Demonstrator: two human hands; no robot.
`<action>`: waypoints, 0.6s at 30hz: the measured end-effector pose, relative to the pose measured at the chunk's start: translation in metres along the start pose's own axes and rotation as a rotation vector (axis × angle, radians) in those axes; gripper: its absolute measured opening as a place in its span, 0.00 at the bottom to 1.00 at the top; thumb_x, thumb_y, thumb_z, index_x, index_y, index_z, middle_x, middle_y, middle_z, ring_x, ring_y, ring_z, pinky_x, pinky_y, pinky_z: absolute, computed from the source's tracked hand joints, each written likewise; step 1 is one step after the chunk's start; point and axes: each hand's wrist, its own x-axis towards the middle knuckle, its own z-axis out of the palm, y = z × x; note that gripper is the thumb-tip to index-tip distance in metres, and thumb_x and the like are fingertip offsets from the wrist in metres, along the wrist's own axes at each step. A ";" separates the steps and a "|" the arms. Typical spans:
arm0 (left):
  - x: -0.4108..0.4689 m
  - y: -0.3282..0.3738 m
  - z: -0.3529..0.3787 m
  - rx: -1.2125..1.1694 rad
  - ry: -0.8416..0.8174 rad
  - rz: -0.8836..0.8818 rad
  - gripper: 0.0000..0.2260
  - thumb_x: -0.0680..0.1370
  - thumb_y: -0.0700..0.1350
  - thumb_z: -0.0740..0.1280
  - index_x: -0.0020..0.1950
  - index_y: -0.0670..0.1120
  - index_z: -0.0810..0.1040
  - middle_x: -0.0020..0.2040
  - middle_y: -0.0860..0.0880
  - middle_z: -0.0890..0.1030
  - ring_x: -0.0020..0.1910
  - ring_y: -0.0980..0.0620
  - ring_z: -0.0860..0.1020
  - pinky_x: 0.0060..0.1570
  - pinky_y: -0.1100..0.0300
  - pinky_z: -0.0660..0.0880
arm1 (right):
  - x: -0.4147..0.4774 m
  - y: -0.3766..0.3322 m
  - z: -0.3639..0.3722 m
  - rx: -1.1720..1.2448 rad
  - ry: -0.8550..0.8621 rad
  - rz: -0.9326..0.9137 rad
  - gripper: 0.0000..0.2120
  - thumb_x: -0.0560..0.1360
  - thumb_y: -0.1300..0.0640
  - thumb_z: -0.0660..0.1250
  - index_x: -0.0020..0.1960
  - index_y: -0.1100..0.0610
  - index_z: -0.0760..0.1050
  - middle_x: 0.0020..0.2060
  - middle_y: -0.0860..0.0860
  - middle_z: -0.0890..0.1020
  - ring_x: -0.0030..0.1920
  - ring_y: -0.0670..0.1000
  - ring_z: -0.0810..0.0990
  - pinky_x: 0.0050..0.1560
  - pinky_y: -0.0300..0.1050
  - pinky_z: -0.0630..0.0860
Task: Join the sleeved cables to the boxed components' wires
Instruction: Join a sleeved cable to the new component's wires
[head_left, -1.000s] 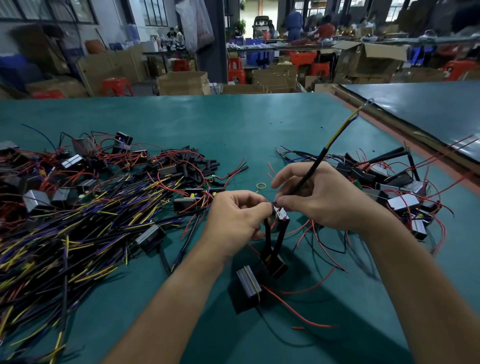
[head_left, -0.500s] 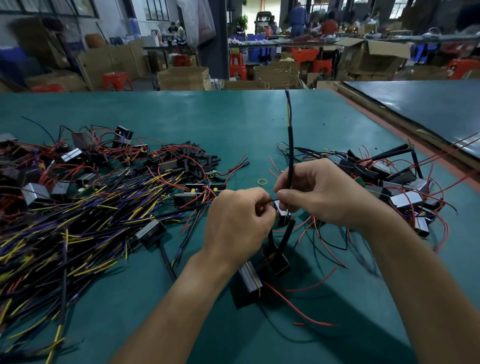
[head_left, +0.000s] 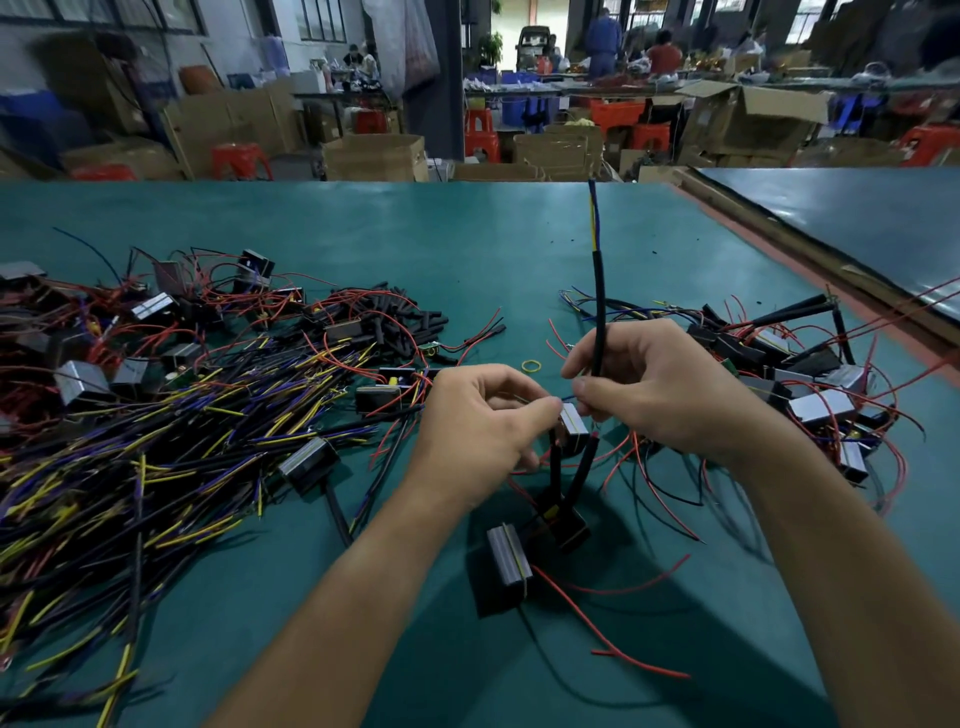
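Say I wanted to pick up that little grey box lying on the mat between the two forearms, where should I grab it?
Probably from above, pinching the grey box across its long left and right sides at the end nearest the camera: it lies flat, and the red wire leaves its right side farther up.

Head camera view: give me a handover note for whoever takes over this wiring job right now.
Right hand grips one sleeved cable, held upright, near its lower end.
Left hand pinches a boxed component against it. Fingers hide the joint.
Loose cable pile lies on the left, boxes with cables attached on the right.
Left to do: finish this joint, then probably work through the pile.
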 end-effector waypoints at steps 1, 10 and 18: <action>0.000 0.001 0.000 -0.019 0.002 -0.013 0.04 0.73 0.36 0.73 0.39 0.36 0.81 0.32 0.38 0.82 0.18 0.52 0.73 0.22 0.65 0.71 | 0.000 0.000 0.000 -0.001 0.001 -0.007 0.05 0.75 0.68 0.69 0.45 0.60 0.79 0.34 0.58 0.84 0.35 0.52 0.80 0.44 0.61 0.78; -0.003 -0.001 0.001 0.078 -0.039 0.000 0.07 0.70 0.39 0.75 0.33 0.43 0.82 0.28 0.47 0.81 0.22 0.56 0.73 0.26 0.60 0.75 | -0.001 -0.003 0.001 -0.028 -0.014 -0.061 0.07 0.75 0.68 0.67 0.44 0.57 0.79 0.32 0.51 0.84 0.32 0.45 0.80 0.38 0.47 0.79; -0.009 -0.005 0.001 0.650 0.138 0.419 0.05 0.69 0.47 0.70 0.38 0.46 0.82 0.32 0.49 0.82 0.32 0.46 0.79 0.34 0.51 0.76 | 0.000 -0.004 0.007 -0.007 -0.064 0.017 0.09 0.74 0.69 0.66 0.40 0.58 0.80 0.29 0.57 0.82 0.30 0.53 0.77 0.35 0.55 0.75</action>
